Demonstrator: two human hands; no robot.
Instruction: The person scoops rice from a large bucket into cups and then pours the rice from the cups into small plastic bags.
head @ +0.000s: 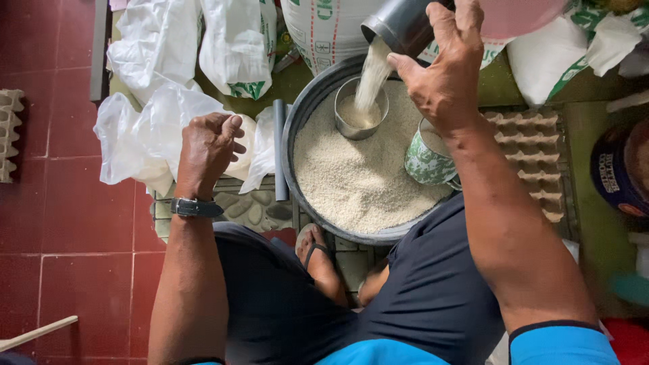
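- Red tiled floor (74, 223) takes up the left side; pale grout lines, a light wooden stick at the bottom left corner. A patch of pebble-patterned paving shows under the person's sandalled foot (315, 251).
- Sacks and bags are heaped along the top: white woven sacks (324, 27) with green print, and crumpled clear plastic bags (145, 115) on the left.
- Large round grey basin (305, 108) sits on the ground in front of the person, filled wide and shallow with white rice (351, 179).
- Grey pulp egg tray (534, 152) lies just right of the basin; the edge of another shows at the far left.
- Right hand (446, 74) is closed around a dark cylindrical scoop (402, 23), tilted mouth-down; a stream of rice falls from it.
- Left hand (209, 145) is curled in a loose fist on the plastic bags, gathering a fold; a dark watch strap circles the wrist.
- Small metal can (362, 108) stands in the rice near the basin's far side, directly under the stream. It looks more than half full, not yet to the rim, so filling reads as under way.
- Green patterned mug (427, 159) stands in the rice at the basin's right edge, partly behind the right forearm; contents hard to judge.
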